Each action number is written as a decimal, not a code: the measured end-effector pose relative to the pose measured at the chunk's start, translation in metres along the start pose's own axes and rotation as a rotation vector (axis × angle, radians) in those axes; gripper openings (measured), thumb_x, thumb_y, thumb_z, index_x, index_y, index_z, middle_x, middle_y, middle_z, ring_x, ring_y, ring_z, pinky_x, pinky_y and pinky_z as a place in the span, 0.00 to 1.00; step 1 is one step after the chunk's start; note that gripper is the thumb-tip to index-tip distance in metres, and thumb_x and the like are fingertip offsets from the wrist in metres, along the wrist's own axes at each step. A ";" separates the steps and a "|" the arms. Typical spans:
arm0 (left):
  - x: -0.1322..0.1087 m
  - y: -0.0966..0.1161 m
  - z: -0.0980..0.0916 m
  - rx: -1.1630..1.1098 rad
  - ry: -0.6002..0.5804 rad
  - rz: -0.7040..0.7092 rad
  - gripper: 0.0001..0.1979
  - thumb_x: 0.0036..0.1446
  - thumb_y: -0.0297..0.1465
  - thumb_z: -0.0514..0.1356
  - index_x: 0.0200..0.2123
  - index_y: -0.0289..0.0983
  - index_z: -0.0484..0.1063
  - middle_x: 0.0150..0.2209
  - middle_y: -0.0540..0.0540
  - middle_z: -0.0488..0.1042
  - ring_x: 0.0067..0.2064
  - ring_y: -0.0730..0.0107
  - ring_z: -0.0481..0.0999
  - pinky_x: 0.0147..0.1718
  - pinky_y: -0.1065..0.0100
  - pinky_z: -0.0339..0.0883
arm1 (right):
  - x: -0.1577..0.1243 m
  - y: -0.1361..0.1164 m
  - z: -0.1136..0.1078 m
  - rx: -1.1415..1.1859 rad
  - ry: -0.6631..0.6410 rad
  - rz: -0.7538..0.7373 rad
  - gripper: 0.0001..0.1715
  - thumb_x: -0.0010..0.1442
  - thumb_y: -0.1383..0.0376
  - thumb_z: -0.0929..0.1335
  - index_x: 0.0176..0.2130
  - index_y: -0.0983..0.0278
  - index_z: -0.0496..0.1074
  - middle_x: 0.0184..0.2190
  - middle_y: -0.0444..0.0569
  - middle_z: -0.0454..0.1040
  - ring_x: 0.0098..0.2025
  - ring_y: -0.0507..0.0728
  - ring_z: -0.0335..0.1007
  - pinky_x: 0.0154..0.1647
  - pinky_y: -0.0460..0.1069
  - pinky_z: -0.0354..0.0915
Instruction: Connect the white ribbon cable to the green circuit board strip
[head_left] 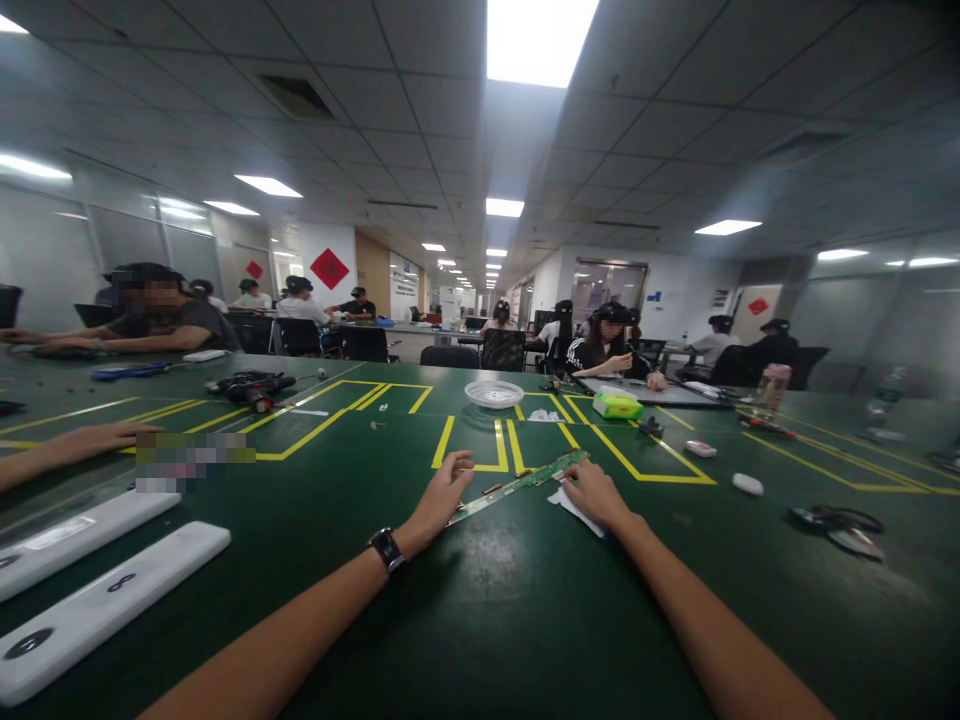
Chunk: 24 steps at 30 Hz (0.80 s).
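At the near left corner of the worktop lay a long white case. Farther in, the left hand and right hand stood apart, at opposite ends of a narrow green circuit board; I could not tell whether either gripped it. White paper lay under the right hand. Toward the far edge sat a clear dish and a green pack.
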<state>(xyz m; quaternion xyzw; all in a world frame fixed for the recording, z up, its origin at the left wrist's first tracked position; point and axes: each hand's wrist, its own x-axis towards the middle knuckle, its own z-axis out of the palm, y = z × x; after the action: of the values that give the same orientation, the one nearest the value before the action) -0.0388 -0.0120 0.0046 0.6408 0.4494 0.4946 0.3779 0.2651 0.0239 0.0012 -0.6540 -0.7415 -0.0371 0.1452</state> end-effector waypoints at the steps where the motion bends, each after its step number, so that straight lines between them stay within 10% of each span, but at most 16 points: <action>1: 0.000 -0.001 0.001 0.015 -0.003 0.013 0.18 0.59 0.34 0.52 0.52 0.36 0.64 0.49 0.41 0.71 0.49 0.63 0.70 0.48 0.63 0.64 | 0.000 -0.002 0.001 -0.008 -0.008 -0.035 0.21 0.62 0.58 0.59 0.46 0.63 0.74 0.47 0.56 0.71 0.49 0.61 0.65 0.47 0.52 0.59; 11: -0.007 0.002 0.006 0.056 -0.049 0.068 0.18 0.57 0.33 0.54 0.51 0.36 0.66 0.48 0.42 0.72 0.49 0.63 0.70 0.49 0.63 0.62 | 0.002 -0.003 0.010 -0.173 0.112 0.087 0.21 0.64 0.62 0.59 0.49 0.66 0.72 0.50 0.61 0.67 0.55 0.66 0.57 0.51 0.57 0.56; 24: -0.009 0.003 0.010 0.066 -0.020 0.121 0.17 0.56 0.31 0.54 0.49 0.36 0.67 0.48 0.42 0.71 0.51 0.62 0.69 0.52 0.63 0.59 | 0.004 -0.006 0.011 0.030 -0.026 -0.329 0.25 0.66 0.57 0.56 0.54 0.64 0.70 0.54 0.55 0.68 0.56 0.60 0.59 0.56 0.53 0.54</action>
<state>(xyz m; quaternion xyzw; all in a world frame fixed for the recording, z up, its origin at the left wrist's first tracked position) -0.0298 -0.0216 0.0025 0.6836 0.4222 0.4951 0.3305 0.2574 0.0292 -0.0072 -0.5217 -0.8410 -0.0410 0.1374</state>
